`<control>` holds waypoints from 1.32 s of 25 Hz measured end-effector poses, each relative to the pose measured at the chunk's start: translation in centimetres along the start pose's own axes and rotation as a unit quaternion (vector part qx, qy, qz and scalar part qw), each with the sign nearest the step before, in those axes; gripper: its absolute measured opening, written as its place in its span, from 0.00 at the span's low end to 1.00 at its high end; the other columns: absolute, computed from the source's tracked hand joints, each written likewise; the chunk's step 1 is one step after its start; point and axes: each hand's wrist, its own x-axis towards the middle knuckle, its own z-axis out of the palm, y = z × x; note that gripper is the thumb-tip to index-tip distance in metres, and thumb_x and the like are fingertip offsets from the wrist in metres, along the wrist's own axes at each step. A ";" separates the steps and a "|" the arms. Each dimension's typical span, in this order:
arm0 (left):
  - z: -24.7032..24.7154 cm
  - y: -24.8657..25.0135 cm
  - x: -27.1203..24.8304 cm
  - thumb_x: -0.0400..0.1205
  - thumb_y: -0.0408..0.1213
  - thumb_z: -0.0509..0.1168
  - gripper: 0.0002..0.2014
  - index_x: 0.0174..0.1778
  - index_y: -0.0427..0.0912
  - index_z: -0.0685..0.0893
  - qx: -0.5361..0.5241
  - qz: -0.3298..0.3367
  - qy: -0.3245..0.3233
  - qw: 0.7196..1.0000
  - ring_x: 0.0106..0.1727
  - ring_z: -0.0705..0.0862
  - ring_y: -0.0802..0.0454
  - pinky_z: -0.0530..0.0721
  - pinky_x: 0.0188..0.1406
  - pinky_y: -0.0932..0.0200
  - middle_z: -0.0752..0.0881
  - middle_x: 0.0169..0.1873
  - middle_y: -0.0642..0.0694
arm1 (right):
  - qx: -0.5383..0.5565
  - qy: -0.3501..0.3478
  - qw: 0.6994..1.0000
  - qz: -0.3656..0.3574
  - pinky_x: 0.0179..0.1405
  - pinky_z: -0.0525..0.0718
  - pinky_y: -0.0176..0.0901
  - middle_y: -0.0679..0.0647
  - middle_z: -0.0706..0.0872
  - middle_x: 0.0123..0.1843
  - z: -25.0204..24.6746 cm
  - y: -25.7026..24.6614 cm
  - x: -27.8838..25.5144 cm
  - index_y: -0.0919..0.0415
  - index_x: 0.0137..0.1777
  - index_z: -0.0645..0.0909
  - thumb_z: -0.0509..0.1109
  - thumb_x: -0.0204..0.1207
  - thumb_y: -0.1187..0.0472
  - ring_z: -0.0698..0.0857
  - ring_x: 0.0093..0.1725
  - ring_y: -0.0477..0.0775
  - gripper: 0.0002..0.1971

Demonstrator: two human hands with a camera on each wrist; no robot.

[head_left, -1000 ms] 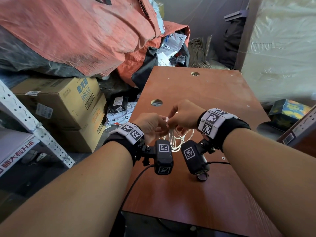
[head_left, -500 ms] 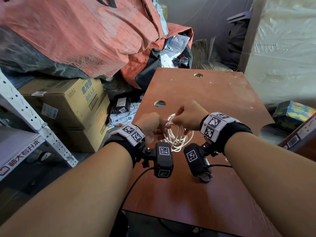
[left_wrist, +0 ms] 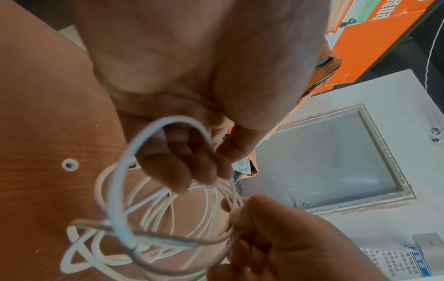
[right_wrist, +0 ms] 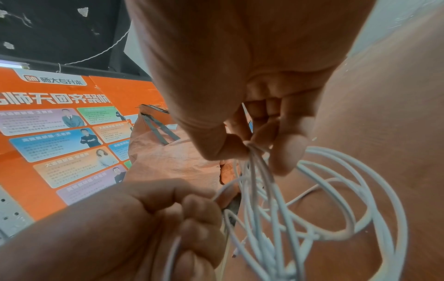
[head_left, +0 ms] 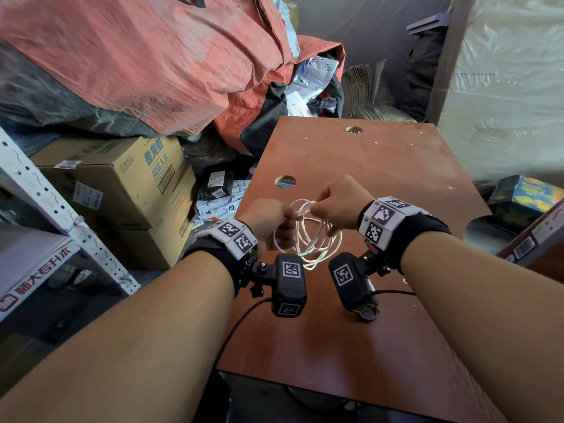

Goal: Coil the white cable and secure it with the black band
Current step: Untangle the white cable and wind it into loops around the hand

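Observation:
I hold the white cable [head_left: 308, 239] as a loose coil of several loops above the brown table [head_left: 381, 166]. My left hand [head_left: 288, 215] pinches the coil's top from the left, with curled fingertips [left_wrist: 204, 178] on the strands. From the right, my right hand [head_left: 314, 209] pinches the same bunch between thumb and fingers [right_wrist: 250, 150]. In the left wrist view a thin dark loop [left_wrist: 168, 241], apparently the black band, crosses the lower coil and runs toward my right hand [left_wrist: 276, 237]. Where it ends is hidden. The loops hang down to the table.
Cardboard boxes [head_left: 128, 184] and a white metal shelf frame [head_left: 70, 224] stand left of the table. An orange tarp pile [head_left: 152, 56] rises behind them. Two round holes [head_left: 285, 181] pierce the tabletop. A colourful box [head_left: 525, 193] sits at the right.
My hands have drawn slightly apart, and the coil between them has spread into wider loops.

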 end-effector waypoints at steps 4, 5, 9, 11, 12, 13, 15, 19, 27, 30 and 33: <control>0.1 0.2 -0.2 0.76 0.32 0.55 0.05 0.35 0.41 0.73 0.018 0.001 -0.004 1.000 0.20 0.59 0.56 0.54 0.15 0.68 0.71 0.21 0.49 | -0.010 -0.002 1.000 0.000 0.40 0.89 0.65 0.74 0.89 0.37 0.1 0.2 0.0 0.82 0.43 0.82 0.71 0.74 0.64 0.91 0.26 0.62 0.16; 0.1 0.2 -0.3 0.78 0.35 0.57 0.07 0.34 0.42 0.74 0.032 0.008 -0.002 0.999 0.18 0.57 0.57 0.52 0.15 0.68 0.67 0.20 0.51 | -0.013 -0.003 1.000 -0.002 0.38 0.89 0.62 0.74 0.89 0.36 0.0 0.2 0.1 0.79 0.40 0.83 0.71 0.74 0.63 0.91 0.26 0.62 0.14; 0.2 0.2 -0.2 0.85 0.41 0.63 0.11 0.40 0.43 0.87 0.049 0.046 0.009 0.998 0.17 0.54 0.58 0.52 0.13 0.67 0.59 0.20 0.53 | -0.013 -0.002 1.000 -0.002 0.35 0.89 0.59 0.73 0.89 0.33 -0.2 0.4 0.2 0.75 0.39 0.84 0.69 0.74 0.65 0.91 0.26 0.62 0.10; 0.2 0.4 -0.2 0.82 0.37 0.62 0.11 0.36 0.41 0.84 0.025 0.056 0.014 0.998 0.18 0.55 0.57 0.53 0.14 0.67 0.60 0.20 0.53 | -0.018 -0.001 1.000 -0.001 0.36 0.90 0.60 0.70 0.87 0.29 -0.2 0.5 0.3 0.75 0.38 0.83 0.69 0.74 0.67 0.91 0.26 0.62 0.09; 0.1 0.5 -0.3 0.79 0.36 0.60 0.10 0.32 0.41 0.79 0.012 0.060 0.018 0.998 0.19 0.55 0.56 0.53 0.15 0.67 0.61 0.20 0.52 | -0.023 -0.001 1.000 -0.003 0.35 0.89 0.59 0.68 0.86 0.28 -0.2 0.6 0.3 0.72 0.35 0.82 0.68 0.74 0.67 0.91 0.26 0.62 0.09; 0.0 0.7 -0.4 0.77 0.36 0.58 0.10 0.28 0.43 0.74 0.002 0.061 0.019 0.998 0.19 0.55 0.55 0.52 0.17 0.67 0.61 0.21 0.51 | -0.028 0.000 1.000 -0.005 0.35 0.89 0.57 0.67 0.85 0.26 -0.2 0.6 0.3 0.70 0.32 0.80 0.68 0.74 0.67 0.91 0.26 0.62 0.10; -0.1 0.9 -0.6 0.76 0.38 0.58 0.13 0.24 0.47 0.67 -0.005 0.057 0.012 0.998 0.20 0.53 0.55 0.49 0.19 0.67 0.58 0.22 0.51 | -0.034 0.002 0.999 -0.006 0.33 0.88 0.55 0.67 0.85 0.26 -0.1 0.7 0.4 0.68 0.30 0.79 0.69 0.75 0.67 0.91 0.26 0.62 0.12; 0.1 0.8 -0.8 0.85 0.48 0.64 0.21 0.26 0.44 0.75 0.015 0.063 0.016 0.998 0.16 0.54 0.57 0.51 0.14 0.67 0.59 0.17 0.53 | -0.036 0.002 0.999 -0.011 0.34 0.89 0.60 0.69 0.86 0.30 -0.1 0.6 0.5 0.67 0.33 0.80 0.70 0.75 0.65 0.91 0.27 0.63 0.10; -0.2 1.1 -1.2 0.74 0.33 0.56 0.10 0.26 0.41 0.70 -0.039 0.089 0.059 0.993 0.18 0.57 0.53 0.55 0.23 0.63 0.61 0.17 0.50 | -0.050 0.002 0.999 0.000 0.27 0.81 0.45 0.67 0.86 0.29 -0.4 0.6 0.4 0.66 0.31 0.77 0.69 0.75 0.65 0.91 0.28 0.60 0.11; -0.4 1.3 -1.1 0.73 0.35 0.54 0.13 0.23 0.47 0.61 -0.047 0.093 0.079 0.991 0.21 0.51 0.53 0.50 0.24 0.62 0.57 0.18 0.51 | -0.058 0.003 0.998 0.009 0.19 0.72 0.35 0.60 0.82 0.21 -0.3 0.6 0.4 0.63 0.24 0.72 0.68 0.76 0.66 0.91 0.27 0.59 0.18; -0.6 1.4 -0.9 0.79 0.40 0.63 0.24 0.20 0.51 0.58 -0.074 0.117 0.103 0.985 0.18 0.52 0.53 0.50 0.21 0.64 0.56 0.16 0.52 | -0.065 0.006 0.998 0.008 0.23 0.75 0.38 0.58 0.81 0.19 -0.2 0.5 0.4 0.62 0.23 0.71 0.69 0.75 0.65 0.91 0.28 0.61 0.19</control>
